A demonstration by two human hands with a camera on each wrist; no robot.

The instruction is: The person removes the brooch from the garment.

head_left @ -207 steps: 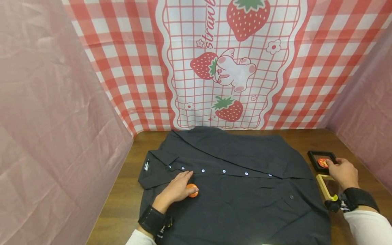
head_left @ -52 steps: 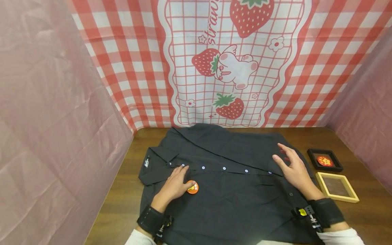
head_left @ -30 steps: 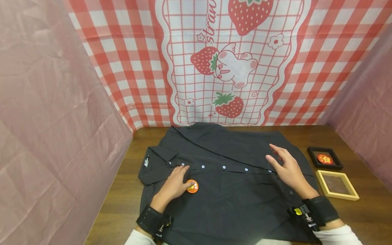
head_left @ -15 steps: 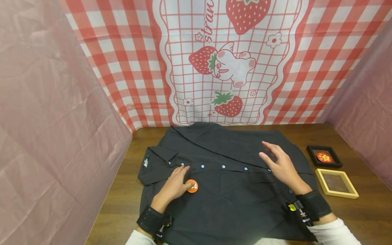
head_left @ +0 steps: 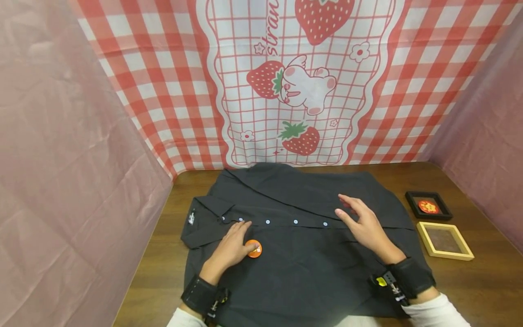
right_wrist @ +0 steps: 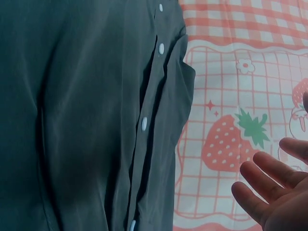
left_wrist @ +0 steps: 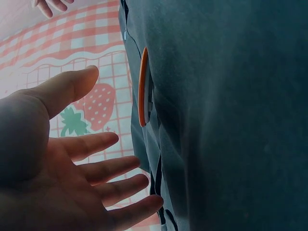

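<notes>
A dark grey button-up shirt [head_left: 302,268] lies spread out, its collar to the left and a row of pale buttons across it. On its chest sits a round orange badge [head_left: 255,249], seen edge-on in the left wrist view with a grey back against the cloth. My left hand [head_left: 229,247] is beside the badge, fingers extended; in the left wrist view the thumb and fingers are apart from the badge [left_wrist: 143,86]. Over the shirt's right part hovers my right hand [head_left: 364,227], fingers spread loosely and holding nothing.
To the right of the shirt, a black frame [head_left: 416,210] holds a red badge [head_left: 428,206] with a yellow star. A pale wooden frame [head_left: 426,240] lies in front of it. Checked strawberry cloth [head_left: 171,91] stands behind the wooden table [head_left: 157,254]; pink cloth hangs at both sides.
My right hand has left the red badge in the black frame and come left over the shirt, still drifting left. My left hand stays beside the orange badge.
</notes>
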